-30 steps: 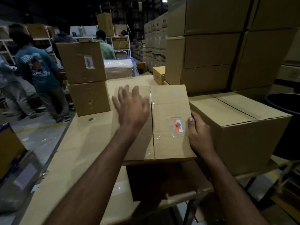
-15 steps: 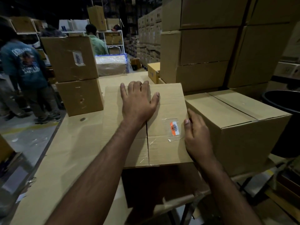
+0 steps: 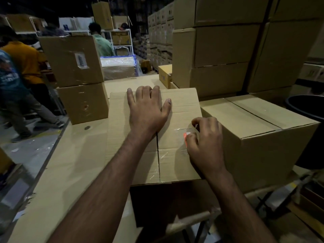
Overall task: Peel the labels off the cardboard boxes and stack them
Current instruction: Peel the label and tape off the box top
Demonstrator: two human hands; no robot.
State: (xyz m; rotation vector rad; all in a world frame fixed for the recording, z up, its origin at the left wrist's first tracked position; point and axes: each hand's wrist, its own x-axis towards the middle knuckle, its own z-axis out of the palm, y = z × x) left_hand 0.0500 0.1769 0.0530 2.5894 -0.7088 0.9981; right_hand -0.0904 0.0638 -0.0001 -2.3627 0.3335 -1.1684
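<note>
A closed cardboard box (image 3: pixel 182 109) sits in front of me on the cardboard-covered table (image 3: pixel 70 163). My left hand (image 3: pixel 146 109) lies flat on the box top, fingers straight, pressing it down. My right hand (image 3: pixel 204 142) is on the right part of the top, its curled fingers pinching the small orange label (image 3: pixel 185 135) under clear tape. Most of the label is hidden by my fingers. A second closed box (image 3: pixel 259 137) stands right beside it.
Two stacked boxes (image 3: pixel 77 79) stand at the table's far left, the upper one with a label on its side. Tall box stacks (image 3: pixel 228 46) rise behind and right. A black bin (image 3: pixel 308 109) sits at the far right. People stand in the aisle at left.
My right hand has moved from the box's right edge onto the top and taken hold of the orange label. My left hand stays flat on the box top.
</note>
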